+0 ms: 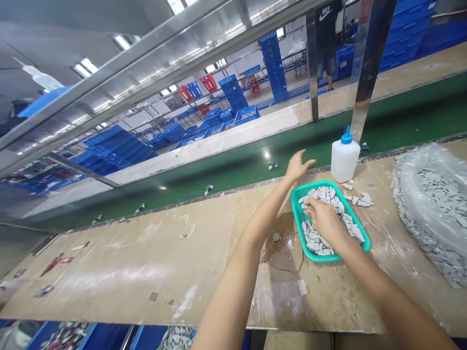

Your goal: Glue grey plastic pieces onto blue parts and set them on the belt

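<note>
Inside the basket [301, 243], pieces [320, 245] are apparently being picked by the right hand [324, 217], its grip unclear, fingertip precision needed, with the left hand [296, 168] spread open.

Contents of right grip [325, 219] unclear, person [326, 41] cropped above, plastic bag [434, 194] cropped right

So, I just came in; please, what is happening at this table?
A person's right hand is over the flat light-grey pieces in a turquoise plastic basket; whether it grips one is unclear. The left hand is open, near the edge of the green conveyor belt, where small dark-and-white parts lie. A white plastic bottle with a blue cap stands beside the basket.
</note>
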Available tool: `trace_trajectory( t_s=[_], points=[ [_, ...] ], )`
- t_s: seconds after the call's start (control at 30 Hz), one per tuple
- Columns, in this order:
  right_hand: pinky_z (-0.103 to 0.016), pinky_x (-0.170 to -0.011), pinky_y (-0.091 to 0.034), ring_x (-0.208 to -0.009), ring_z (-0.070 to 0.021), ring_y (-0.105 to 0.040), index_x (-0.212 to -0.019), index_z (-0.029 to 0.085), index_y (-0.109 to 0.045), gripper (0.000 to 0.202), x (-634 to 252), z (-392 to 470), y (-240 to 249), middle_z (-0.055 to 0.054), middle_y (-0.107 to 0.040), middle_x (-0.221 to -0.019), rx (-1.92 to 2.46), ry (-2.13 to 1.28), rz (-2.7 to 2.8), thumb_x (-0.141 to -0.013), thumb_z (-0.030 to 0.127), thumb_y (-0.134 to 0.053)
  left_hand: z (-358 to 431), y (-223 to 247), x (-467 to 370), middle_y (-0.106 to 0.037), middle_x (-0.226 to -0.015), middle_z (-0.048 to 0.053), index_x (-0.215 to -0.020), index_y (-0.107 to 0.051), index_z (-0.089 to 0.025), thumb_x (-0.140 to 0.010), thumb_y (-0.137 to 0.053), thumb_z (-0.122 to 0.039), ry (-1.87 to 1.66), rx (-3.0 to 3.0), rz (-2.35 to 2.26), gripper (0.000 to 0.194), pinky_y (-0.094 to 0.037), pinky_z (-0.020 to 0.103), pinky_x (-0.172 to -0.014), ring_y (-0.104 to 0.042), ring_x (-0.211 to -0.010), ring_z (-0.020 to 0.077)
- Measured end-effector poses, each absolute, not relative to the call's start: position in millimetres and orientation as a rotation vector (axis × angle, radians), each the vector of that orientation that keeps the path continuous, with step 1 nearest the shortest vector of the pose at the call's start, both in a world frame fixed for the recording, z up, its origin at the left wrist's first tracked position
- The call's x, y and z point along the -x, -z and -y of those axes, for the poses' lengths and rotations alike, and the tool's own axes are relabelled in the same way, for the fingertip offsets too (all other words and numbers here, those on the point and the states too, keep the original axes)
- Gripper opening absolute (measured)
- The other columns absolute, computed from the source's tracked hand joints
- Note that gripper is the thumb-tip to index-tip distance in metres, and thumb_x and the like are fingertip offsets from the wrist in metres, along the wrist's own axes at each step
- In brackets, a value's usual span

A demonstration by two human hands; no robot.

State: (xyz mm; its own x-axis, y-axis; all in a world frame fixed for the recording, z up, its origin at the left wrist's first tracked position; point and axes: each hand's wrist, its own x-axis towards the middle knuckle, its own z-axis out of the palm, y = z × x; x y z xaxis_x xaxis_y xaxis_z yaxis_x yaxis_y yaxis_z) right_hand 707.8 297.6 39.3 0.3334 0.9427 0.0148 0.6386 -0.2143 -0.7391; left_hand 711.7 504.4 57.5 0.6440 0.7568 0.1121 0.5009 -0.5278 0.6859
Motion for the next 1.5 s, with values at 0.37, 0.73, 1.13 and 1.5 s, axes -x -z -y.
trace_trajectory(
  t_s=[0.37,0.73,1.13,1.5],
  points=[
    [-0.023,-0.085,-0.056,-0.097,-0.0178,-0.073,-0.108,0.014,-0.068,0.044,-707,-298,-39,-0.01,-0.074,-0.108,1.895,-0.597,1.286,-0.088,-0.011,-0.039,-598,-22,-619,-0.067,-0.125,0.014,-0.11,-0.069,-0.011,-0.089,-0.066,-0.005,-0.782,-1.84,-1.381,0.023,-0.038,0.048,-0.114,-0.058,-0.125,0.027],
    [-0.038,-0.083,-0.06,-0.079,-0.0255,-0.072,-0.1,0.017,-0.073,0.022,-715,-301,-22,-0.009,-0.075,-0.088,1.836,-0.372,1.242,-0.084,0.018,-0.059,-502,-44,-547,-0.053,-0.078,0.003,-0.102,-0.067,-0.007,-0.09,-0.072,-0.019,-0.819,-1.088,-0.852,0.019,-0.042,0.019,-0.062,-0.052,-0.065,0.0088],
    [-0.041,-0.072,-0.066,-0.076,-0.0276,-0.074,-0.106,0.017,-0.077,0.05,-687,-288,-52,-0.01,-0.076,-0.09,1.599,-0.672,1.268,-0.078,0.058,-0.073,-411,-20,-457,-0.074,-0.086,0.009,-0.087,-0.072,-0.012,-0.047,-0.102,-0.047,-0.842,-1.006,-0.714,0.061,-0.052,0.028,-0.081,-0.07,-0.082,0.0186],
    [-0.024,-0.07,-0.059,-0.08,-0.017,-0.073,-0.101,0.015,-0.079,0.015,-639,-291,-42,-0.005,-0.077,-0.092,1.506,-0.004,1.979,-0.1,0.022,-0.065,-411,-26,-450,-0.073,-0.088,0.01,-0.093,-0.07,-0.011,-0.07,-0.089,-0.025,-0.932,-0.869,-0.658,0.033,-0.055,0.028,-0.075,-0.071,-0.081,0.0184]
  ],
)
